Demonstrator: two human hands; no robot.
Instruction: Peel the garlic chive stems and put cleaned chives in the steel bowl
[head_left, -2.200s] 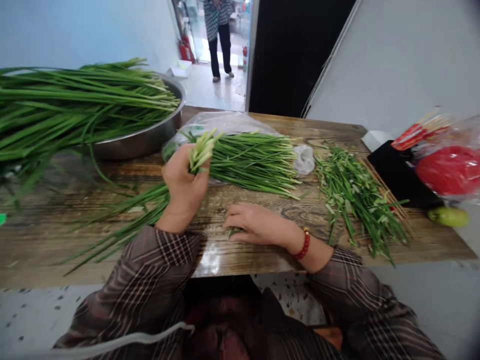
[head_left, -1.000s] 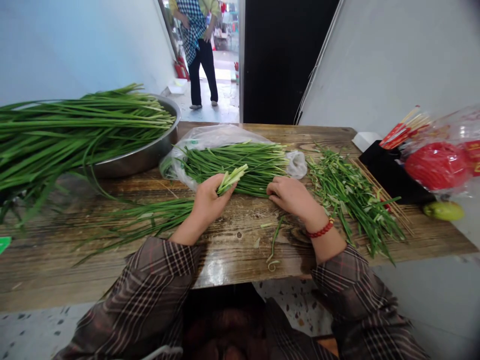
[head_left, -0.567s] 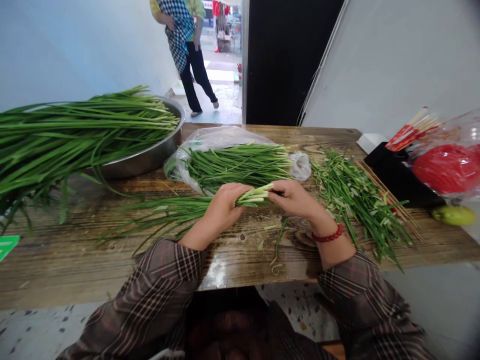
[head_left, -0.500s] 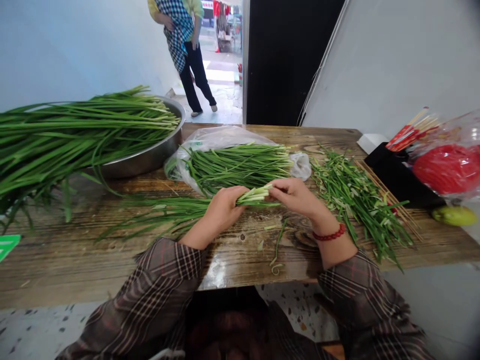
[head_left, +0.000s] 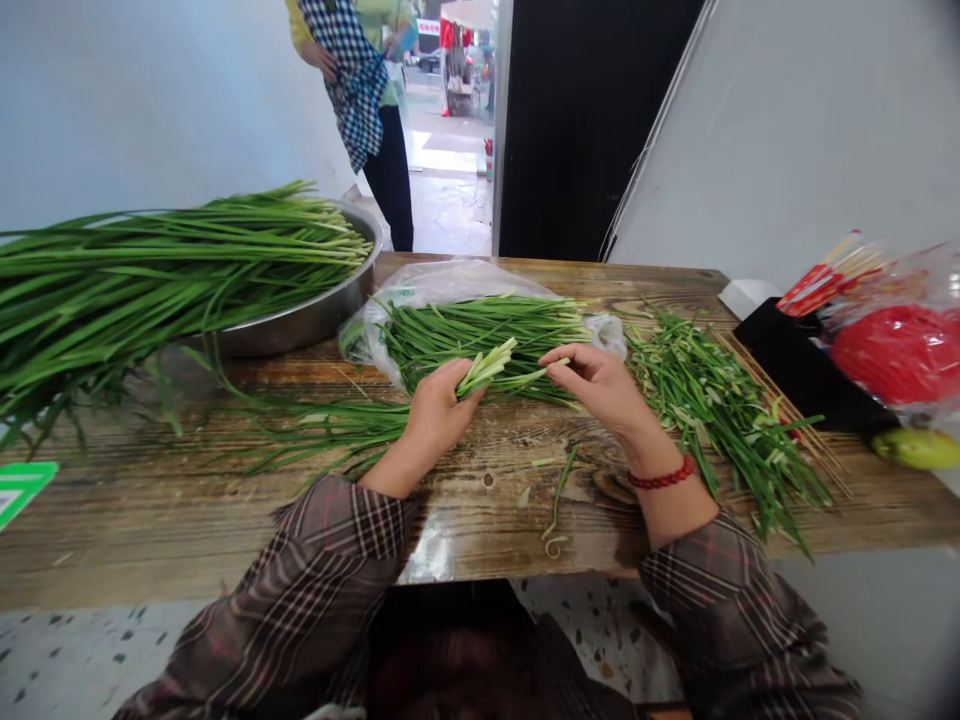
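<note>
My left hand [head_left: 442,408] is closed round a small bunch of garlic chives [head_left: 489,366]; its pale stem ends stick out toward the right and its green leaves trail left over the table. Between the thumb and forefinger of my right hand [head_left: 600,388] is the pale tip of a single chive stalk [head_left: 529,379], stretched out from the bunch. Just behind both hands, more chives [head_left: 480,330] lie on a clear plastic bag [head_left: 465,275]. To the right of my right hand spreads a loose heap of chive scraps [head_left: 705,400].
A steel basin [head_left: 300,320] heaped with long chives stands at the left on the wooden table [head_left: 300,545]. At the right are a black holder [head_left: 806,365] with wrapped chopsticks, a red bundle in plastic [head_left: 896,350] and a yellow-green fruit [head_left: 916,449]. A person [head_left: 360,100] stands near the doorway.
My right hand has moved apart from the bunch, drawing one stalk out to the right. My left hand has shifted slightly left. The person by the doorway has come closer.
</note>
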